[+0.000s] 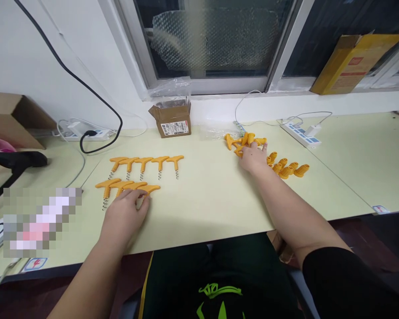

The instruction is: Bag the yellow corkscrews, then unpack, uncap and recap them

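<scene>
My left hand (128, 212) rests at the right end of the nearer row of yellow T-handled corkscrews. Its fingers are curled round the end corkscrew (150, 188), whose lower part they hide. Another corkscrew (106, 188) in that row shows its metal spiral. Behind lies a second row of several corkscrews (160, 163), spirals towards me. On the right, my right hand (254, 158) reaches into a loose pile of yellow T-shaped handles (230, 141), fingers apart and partly hidden among the pieces. Beside its wrist stand several yellow ribbed, cone-like pieces (301, 170).
A small open cardboard box (174, 122) stands by the wall, with clear plastic film (216, 130) right of it. Power strips (301, 133) and cables lie along the back. At the left are a black cable (63, 66), a larger box (13, 115) and a blurred item (43, 221).
</scene>
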Motion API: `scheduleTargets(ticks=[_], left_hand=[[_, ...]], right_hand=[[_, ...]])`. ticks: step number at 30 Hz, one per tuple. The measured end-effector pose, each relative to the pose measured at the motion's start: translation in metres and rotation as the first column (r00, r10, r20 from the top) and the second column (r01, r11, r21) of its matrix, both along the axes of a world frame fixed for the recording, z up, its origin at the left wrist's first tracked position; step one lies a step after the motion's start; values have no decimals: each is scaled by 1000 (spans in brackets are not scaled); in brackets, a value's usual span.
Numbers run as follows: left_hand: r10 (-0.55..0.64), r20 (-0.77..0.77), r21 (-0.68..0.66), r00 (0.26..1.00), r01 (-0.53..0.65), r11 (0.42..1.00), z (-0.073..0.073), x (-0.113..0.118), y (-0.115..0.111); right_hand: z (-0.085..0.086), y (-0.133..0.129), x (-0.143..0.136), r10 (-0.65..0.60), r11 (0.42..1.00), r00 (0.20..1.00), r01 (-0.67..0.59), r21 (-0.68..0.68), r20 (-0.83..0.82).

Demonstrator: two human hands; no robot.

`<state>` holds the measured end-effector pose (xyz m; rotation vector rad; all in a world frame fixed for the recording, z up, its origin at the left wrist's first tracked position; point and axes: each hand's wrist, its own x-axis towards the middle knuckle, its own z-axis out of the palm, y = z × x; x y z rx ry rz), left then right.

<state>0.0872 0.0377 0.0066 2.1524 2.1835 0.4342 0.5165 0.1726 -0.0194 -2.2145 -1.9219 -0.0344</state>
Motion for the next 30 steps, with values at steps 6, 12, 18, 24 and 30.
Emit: scheduleTargets(ticks=[6,12,18,24,30], left_hand=[[-43,-22,-111,999,40,993,17,21,19],[-237,17,-154,971,237,959,45,83,26],[-502,159,67,850,498,865,35,141,53],[-607,218,309,765,535,786,-11,154,83],[-597,309,118,741,593,797,-19,142,87]], right_hand=[[15,-6,0,-46,997,998,43,-59,-53],[20,-12,8,46,982,960,7,187,-277],[20,-23,-1,510,756,609,20,654,-607],[22,-37,-38,324,926,4,-209,316,-946],[16,-40,-51,28,934,-129,-351,72,-991]])
